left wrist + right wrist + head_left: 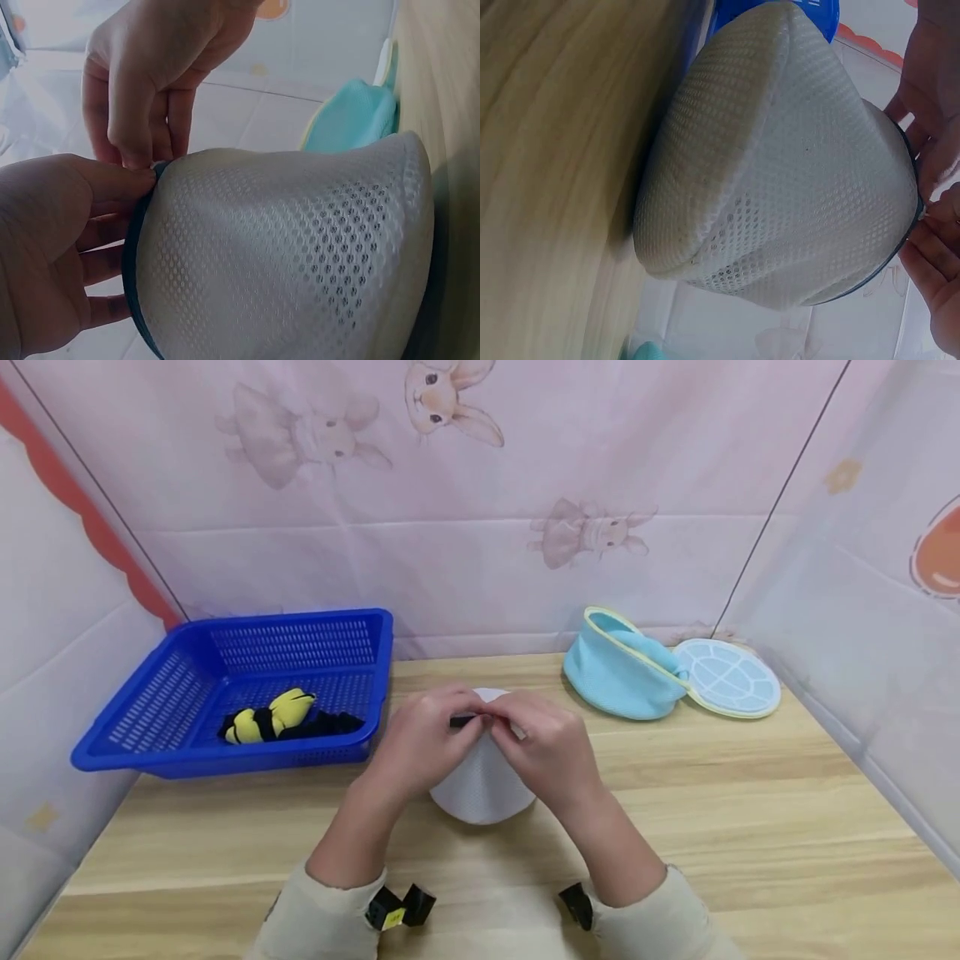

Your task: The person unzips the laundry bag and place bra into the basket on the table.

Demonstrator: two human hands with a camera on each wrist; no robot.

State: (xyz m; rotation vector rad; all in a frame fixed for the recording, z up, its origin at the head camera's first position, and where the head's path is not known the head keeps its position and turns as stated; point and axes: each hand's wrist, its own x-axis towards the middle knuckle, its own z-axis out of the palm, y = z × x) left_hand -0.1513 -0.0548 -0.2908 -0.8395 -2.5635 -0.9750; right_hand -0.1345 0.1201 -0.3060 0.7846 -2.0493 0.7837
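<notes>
A white mesh laundry bag [482, 793] stands on the table in front of me, tapering towards the top. Dark trim [132, 262] runs round its upper edge. My left hand [429, 737] pinches this edge between thumb and forefinger. Against it, my right hand [550, 746] pinches the same edge, the fingertips of both hands meeting. In the right wrist view the mesh bag [795, 165] fills the middle, with both hands at its dark edge. Whether a zip pull is between the fingers is too small to tell.
To the left stands a blue plastic basket [225, 768] holding yellow and black cloth bundles [273, 717]. At the back right is a turquoise pouch [618, 681] with yellow trim, blue cloth inside, its round patterned lid [731, 677] folded open. Printed curtains [480, 577] enclose the table [750, 827].
</notes>
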